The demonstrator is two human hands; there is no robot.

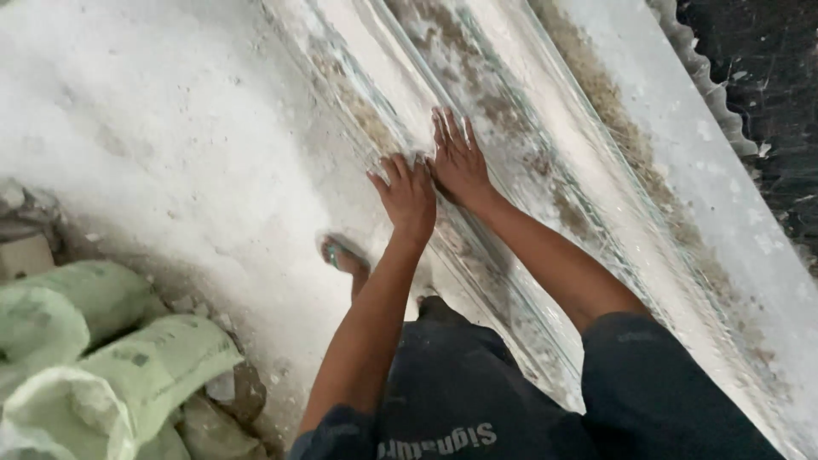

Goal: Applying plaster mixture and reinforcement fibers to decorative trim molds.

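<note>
Left hand: the left hand (pixel 407 194) lies palm down on the near edge of a stack of dusty, clear glass sheets (pixel 511 162) that lean in a slant across the view; its fingers are spread and slightly curled over the edge, so the grip is loose and closes around nothing.
Right hand: the right hand (pixel 458 162) rests flat on the face of the same glass, just beside the left hand and touching it at the thumb side; fingers are stretched out and apart, the grip fully open, pressing rather than holding.
Glass sheets: several panes stacked together, streaked with brown dirt and white dust, running from the top centre down to the lower right; their edges show as thin greenish lines.
Corrugated sheet: a grey wavy-edged roofing sheet (pixel 724 128) lies behind the glass at the upper right.
Floor: a pale, dusty concrete floor (pixel 153 128) fills the left half.
Foot: one foot in a green-strapped sandal (pixel 343 255) stands on the floor just below the left hand.
Sacks: pale green woven sacks (pixel 111 358) lie piled at the lower left, well apart from the hands.
Clothing: dark short sleeves and dark trousers show at the bottom.
</note>
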